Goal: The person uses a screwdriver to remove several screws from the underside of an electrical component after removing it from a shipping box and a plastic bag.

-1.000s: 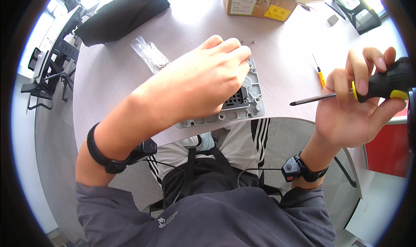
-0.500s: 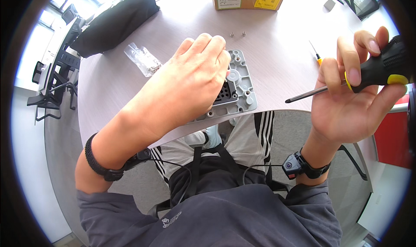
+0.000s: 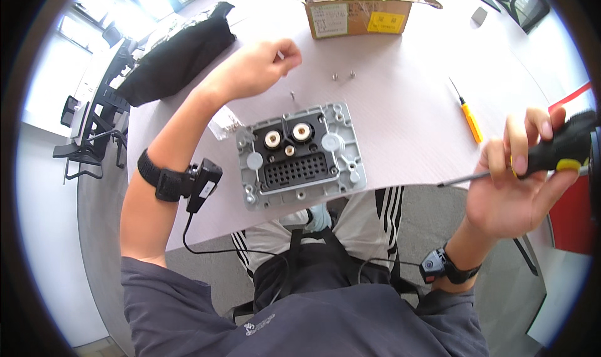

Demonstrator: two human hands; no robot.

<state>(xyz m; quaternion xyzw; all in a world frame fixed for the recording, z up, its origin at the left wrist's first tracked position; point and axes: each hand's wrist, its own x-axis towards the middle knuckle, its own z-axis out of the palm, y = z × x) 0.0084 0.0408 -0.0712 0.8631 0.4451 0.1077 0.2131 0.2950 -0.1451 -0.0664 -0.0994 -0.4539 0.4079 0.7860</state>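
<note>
Left hand (image 3: 253, 66) raised above the tabletop (image 3: 400, 125) beyond the grey connector plate (image 3: 299, 153), fingers curled closed, pinched contents too small to tell. Right hand (image 3: 513, 194) off the tabletop edge, wrapped around a black-and-yellow screwdriver (image 3: 544, 157), shaft pointing left. Plate flat near the front edge; loose screws (image 3: 343, 76) and a small orange screwdriver (image 3: 468, 116) nearby.

Inspector: Your single view comes from the head, looking steeply down over your chest and lap onto the surface (image 3: 400, 125).

Operator: How near does it sit?

Inspector: Close. Your forearms enter from the lower edge, and the grey connector plate (image 3: 299, 153) lies near the centre. The fisheye bends the surface's edge and darkens the corners.

Operator: Any shared coverage?

Inspector: No second view is supplied, so there is no overlap to report.
</note>
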